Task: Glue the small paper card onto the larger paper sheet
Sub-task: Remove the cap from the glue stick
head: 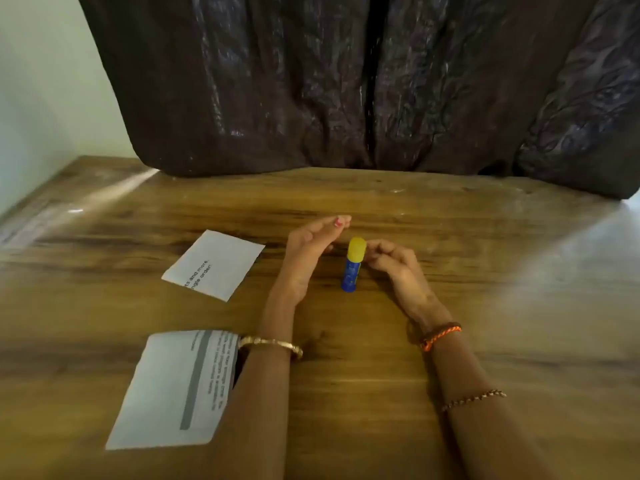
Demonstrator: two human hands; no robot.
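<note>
Larger sheet (169, 389) partly hidden under left forearm. Capped glue stick (353, 265) flanked by left hand (308, 251), fingers straight, and right hand (394, 268), fingers curled; contact unclear. Small card (214, 265) lies apart on desk (485, 271).

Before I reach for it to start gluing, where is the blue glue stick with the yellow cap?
The blue glue stick with the yellow cap stands upright mid-table between both hands, right of the small paper card.
</note>
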